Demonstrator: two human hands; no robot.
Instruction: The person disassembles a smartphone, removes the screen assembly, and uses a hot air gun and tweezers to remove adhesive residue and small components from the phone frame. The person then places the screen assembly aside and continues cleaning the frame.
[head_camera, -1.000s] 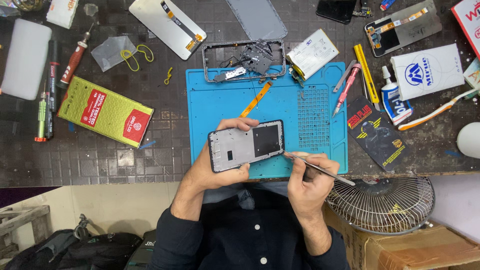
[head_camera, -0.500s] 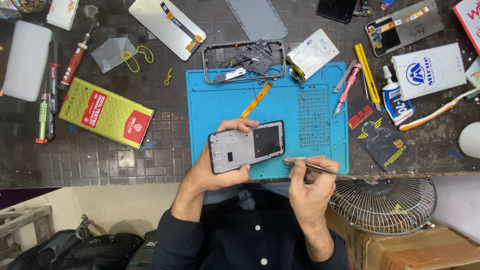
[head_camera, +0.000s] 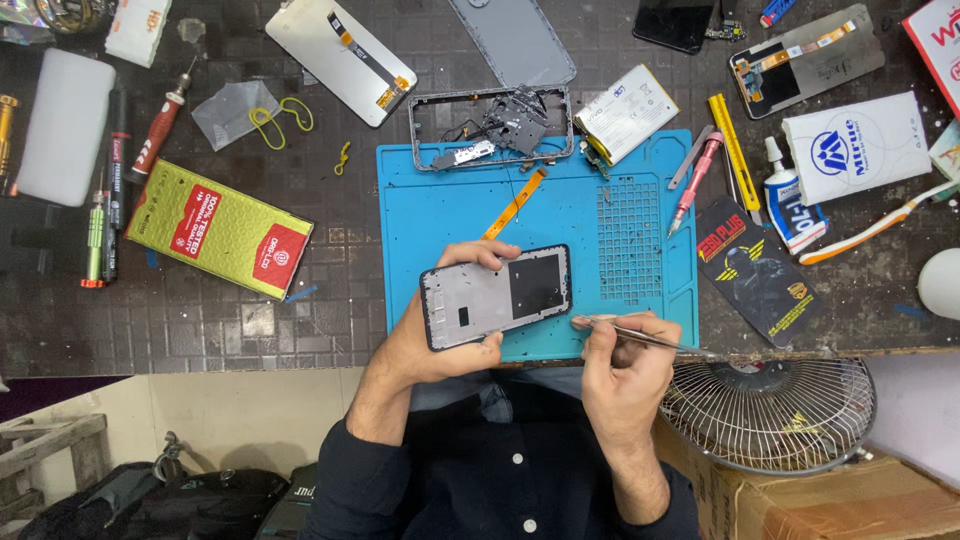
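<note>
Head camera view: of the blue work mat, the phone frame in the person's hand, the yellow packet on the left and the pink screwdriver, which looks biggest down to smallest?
1. Blue work mat
2. Yellow packet
3. Phone frame, though held nearer the camera, so it is close to the packet
4. Pink screwdriver

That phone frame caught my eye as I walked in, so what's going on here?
A person is holding a phone frame in the left hand above a blue work mat. The right hand holds metal tweezers, tips at the frame's right edge. Another stripped frame lies at the mat's top edge.

Single head view, looking straight down, workbench (head_camera: 250, 330) near
</note>
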